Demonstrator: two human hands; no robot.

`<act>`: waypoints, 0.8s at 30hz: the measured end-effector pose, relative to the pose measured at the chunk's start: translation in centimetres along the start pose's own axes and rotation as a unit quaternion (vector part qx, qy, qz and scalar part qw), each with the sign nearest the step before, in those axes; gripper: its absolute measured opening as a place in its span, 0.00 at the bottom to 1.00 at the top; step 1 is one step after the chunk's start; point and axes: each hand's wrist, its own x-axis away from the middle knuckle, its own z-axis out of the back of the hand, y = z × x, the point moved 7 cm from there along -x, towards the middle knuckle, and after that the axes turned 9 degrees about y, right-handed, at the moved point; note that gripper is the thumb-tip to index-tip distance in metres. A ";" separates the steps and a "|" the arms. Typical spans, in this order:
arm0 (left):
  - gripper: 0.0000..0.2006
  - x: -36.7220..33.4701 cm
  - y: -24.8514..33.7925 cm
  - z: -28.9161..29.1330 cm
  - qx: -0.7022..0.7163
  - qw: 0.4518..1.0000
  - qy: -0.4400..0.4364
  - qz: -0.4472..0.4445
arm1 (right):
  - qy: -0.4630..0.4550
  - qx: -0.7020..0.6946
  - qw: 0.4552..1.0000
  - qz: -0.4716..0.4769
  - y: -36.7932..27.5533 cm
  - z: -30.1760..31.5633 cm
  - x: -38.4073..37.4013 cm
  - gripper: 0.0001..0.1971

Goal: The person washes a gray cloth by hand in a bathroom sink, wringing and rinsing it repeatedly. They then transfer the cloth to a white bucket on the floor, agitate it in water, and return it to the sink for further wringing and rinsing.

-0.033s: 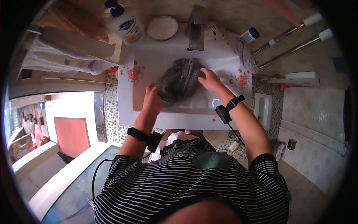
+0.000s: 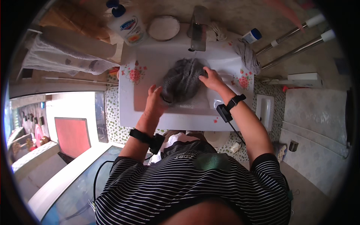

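A wet, dark grey towel (image 2: pixel 183 80) lies bunched in the white sink basin (image 2: pixel 140 101), under the metal tap (image 2: pixel 198 32). A thin stream of water seems to fall onto it. My right hand (image 2: pixel 212 79) pinches the towel's right edge between thumb and fingers. At its lower left edge, my left hand (image 2: pixel 153 99) is closed on the cloth with bent fingers; the thumb side is partly hidden and a little blurred. Both wrists carry black straps with small devices.
On the sink's back ledge stand a white pump bottle (image 2: pixel 129 28), a round dish (image 2: pixel 163 28) and a small blue-capped container (image 2: pixel 252 35). A grey cloth (image 2: pixel 246 56) hangs over the right rim. White towels (image 2: pixel 62 56) hang at left; metal rails (image 2: pixel 292 50) are at right.
Hardly anything differs. My hands and the towel have shifted very slightly to the right in the picture, along with the whole scene.
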 end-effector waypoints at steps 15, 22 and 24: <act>0.35 0.0 0.5 -9.1 0.541 0.751 -0.069 0.373 | -0.086 -0.219 0.963 0.132 -9.8 -5.9 0.4 0.18; 0.21 -1.2 4.7 -9.7 0.650 0.719 -0.198 0.143 | 0.040 -0.125 0.963 0.236 -15.7 3.1 7.6 0.15; 0.19 -1.8 4.0 -10.2 0.552 0.812 -0.168 0.087 | 0.093 -0.145 0.959 0.224 -15.0 3.1 7.5 0.15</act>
